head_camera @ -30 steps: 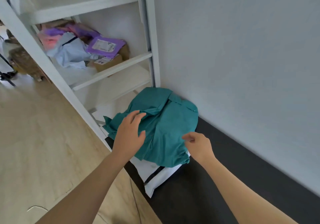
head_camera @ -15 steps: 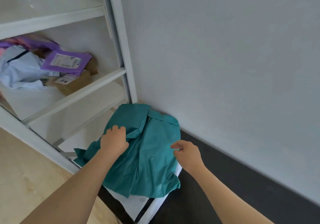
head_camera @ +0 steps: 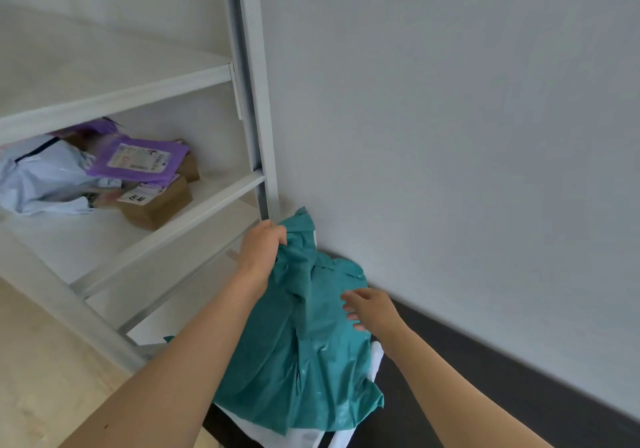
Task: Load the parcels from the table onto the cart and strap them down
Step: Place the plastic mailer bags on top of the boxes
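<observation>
**Left hand (head_camera: 261, 250) clenched on the teal parcel (head_camera: 311, 361), right hand (head_camera: 372, 311) held loose over it**

The upper fold of the teal parcel, a crumpled plastic mailer, is gripped by the left hand. Its fingers are curled into the material close to the foot of the white shelving rack (head_camera: 173, 231). The right hand is held over the parcel's right side with fingers spread and relaxed. Nothing is grasped by it, and whether its fingertips touch the plastic cannot be told.

The teal parcel is laid on top of a white parcel (head_camera: 304, 440), whose edges are seen at the teal one's right and lower sides. Both are set on a dark surface (head_camera: 502, 406) that runs along the grey wall (head_camera: 450, 101).

On one shelf of the rack a labelled purple parcel (head_camera: 138, 160) is seen lying on a brown cardboard box (head_camera: 159, 205), just beside a pale blue-grey bag (head_camera: 41, 177). A wooden floor (head_camera: 34, 378) is seen at lower left.
</observation>
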Tool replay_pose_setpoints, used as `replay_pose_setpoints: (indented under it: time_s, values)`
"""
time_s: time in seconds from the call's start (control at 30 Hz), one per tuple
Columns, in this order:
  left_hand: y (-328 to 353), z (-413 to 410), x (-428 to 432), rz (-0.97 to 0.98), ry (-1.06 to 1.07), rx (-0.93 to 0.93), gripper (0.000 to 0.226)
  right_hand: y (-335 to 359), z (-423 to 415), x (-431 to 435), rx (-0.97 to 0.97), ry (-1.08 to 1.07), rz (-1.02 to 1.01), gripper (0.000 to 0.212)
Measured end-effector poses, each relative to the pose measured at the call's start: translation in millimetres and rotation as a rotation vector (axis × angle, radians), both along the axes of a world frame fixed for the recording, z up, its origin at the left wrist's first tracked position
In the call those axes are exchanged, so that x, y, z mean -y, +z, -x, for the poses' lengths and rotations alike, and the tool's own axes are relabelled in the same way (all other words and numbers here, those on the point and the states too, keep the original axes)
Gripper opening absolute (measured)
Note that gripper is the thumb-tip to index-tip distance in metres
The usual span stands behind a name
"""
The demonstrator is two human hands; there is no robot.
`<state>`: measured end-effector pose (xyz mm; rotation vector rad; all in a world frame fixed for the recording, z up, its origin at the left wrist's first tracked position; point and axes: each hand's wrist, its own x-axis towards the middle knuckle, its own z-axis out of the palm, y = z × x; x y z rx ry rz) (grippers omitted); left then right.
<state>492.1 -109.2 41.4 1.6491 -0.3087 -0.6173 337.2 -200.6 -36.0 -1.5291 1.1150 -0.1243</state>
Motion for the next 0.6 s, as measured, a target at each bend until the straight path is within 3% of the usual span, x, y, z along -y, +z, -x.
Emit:
replay_pose_setpoints:
  time_s: [0.07, 0.13, 0.2, 0.37, 0.47, 0.6]
  values:
    - [6, 4, 0, 0.088, -0.009, -0.277, 0.013, 10, 2, -2, 0.040, -0.089, -0.236, 0.038]
    - [3, 8, -1, 0.165, -0.090, -0.429, 0.026, 16, 7, -4, 0.167, -0.165, -0.516, 0.051]
    - [-1, 14, 1, 0.210, -0.153, -0.450, 0.028, 22, 14, -5, 0.319, -0.224, -0.690, 0.061]
    - [-2, 21, 3, 0.172, -0.265, -0.436, 0.016, 27, 24, -4, 0.431, -0.321, -0.775, 0.073]
    - [2, 35, 7, 0.139, -0.389, -0.302, 0.031, 27, 30, -7, 0.487, -0.342, -0.833, 0.065]
    - [1, 46, 9, -0.006, -0.418, -0.247, 0.040, 34, 44, -5, 0.589, -0.459, -0.785, 0.034]
